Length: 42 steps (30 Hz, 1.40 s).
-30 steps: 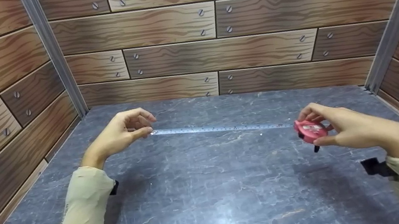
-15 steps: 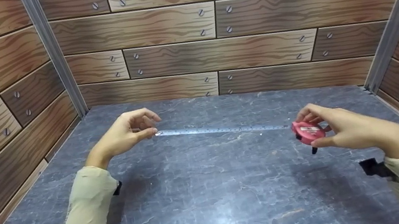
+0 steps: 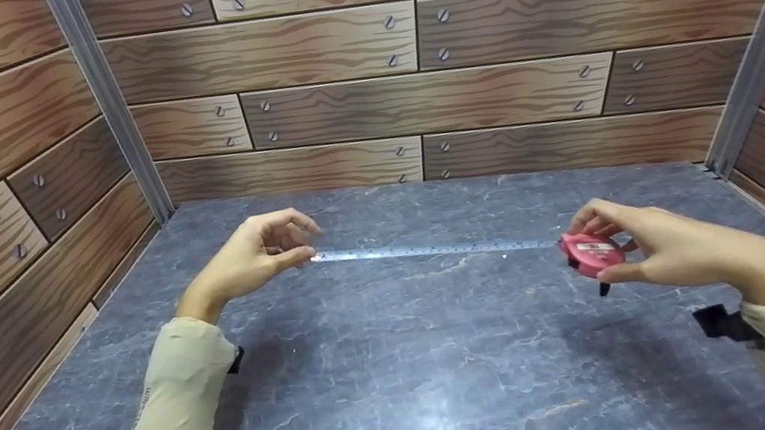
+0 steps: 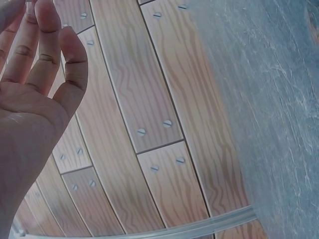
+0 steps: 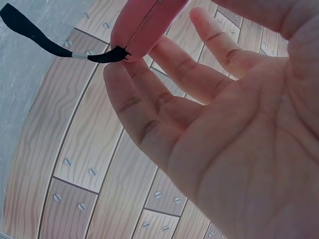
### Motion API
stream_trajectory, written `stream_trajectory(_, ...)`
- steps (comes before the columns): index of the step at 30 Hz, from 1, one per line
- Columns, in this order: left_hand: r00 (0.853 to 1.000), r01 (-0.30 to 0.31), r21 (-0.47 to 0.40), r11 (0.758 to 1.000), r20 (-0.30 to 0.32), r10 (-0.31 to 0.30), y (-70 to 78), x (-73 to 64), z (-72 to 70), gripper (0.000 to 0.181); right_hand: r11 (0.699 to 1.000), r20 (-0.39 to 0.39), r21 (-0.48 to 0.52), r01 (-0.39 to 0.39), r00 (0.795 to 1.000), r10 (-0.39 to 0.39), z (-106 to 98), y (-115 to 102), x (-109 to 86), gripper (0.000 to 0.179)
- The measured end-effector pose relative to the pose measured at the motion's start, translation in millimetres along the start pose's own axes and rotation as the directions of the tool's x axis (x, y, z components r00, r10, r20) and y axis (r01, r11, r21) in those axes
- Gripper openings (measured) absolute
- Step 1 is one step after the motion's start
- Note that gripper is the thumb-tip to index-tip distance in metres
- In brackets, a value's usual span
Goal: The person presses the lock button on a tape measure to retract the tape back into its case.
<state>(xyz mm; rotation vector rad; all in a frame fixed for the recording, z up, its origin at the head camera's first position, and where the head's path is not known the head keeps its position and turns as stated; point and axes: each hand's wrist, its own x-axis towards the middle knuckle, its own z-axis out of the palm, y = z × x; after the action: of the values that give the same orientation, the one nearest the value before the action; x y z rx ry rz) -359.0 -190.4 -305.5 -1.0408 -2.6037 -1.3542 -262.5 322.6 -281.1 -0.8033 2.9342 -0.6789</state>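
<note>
i see the steel blade point(image 3: 433, 248) stretched straight above the counter point(image 3: 375, 368), its end pinched between fingers of the left hand point(image 3: 249, 261); my right hand point(image 3: 675, 243) has its fingers clamped on the pink case point(image 3: 593, 253). drawing out looks done; the blade isn't back inside.

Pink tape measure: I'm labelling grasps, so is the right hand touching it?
Touching. The head view shows the right hand gripping the pink tape measure, thumb against its near edge, fingers at its far edge.

The tape case point(image 3: 592, 254) is pink, strap point(image 5: 36, 36) black, blade point(image 3: 433, 249) perhaps whitish, table point(image 3: 390, 365) marbled grey
</note>
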Motion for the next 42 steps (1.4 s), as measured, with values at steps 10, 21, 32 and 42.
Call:
stream_trajectory(10, 1.000, 0.001, -0.013, 1.000, 0.006, -0.001, 1.1, 3.0, 6.0, 0.022, 0.997, -0.054, -0.038, 0.065, 0.996, -0.067, 1, 0, -0.7, 0.050)
stream_trajectory(21, 1.000, -0.016, -0.006, 1.000, 0.018, 0.017, 5.3, 3.9, 8.4, 0.022, 0.998, -0.034, -0.037, 0.049, 0.998, -0.050, 3, -5, 0.3, 0.050)
stream_trajectory(32, 0.999, -0.037, -0.009, 0.999, 0.018, 0.037, 5.1, 5.0, 11.9, 0.021, 0.998, -0.042, -0.038, 0.044, 0.998, -0.046, 2, -7, 0.2, 0.050)
stream_trajectory(42, 0.999, -0.042, -0.003, 0.999, 0.026, 0.042, 5.2, 6.5, 14.4, 0.022, 0.998, -0.034, -0.045, 0.047, 0.998, -0.049, 3, -8, 1.2, 0.052)
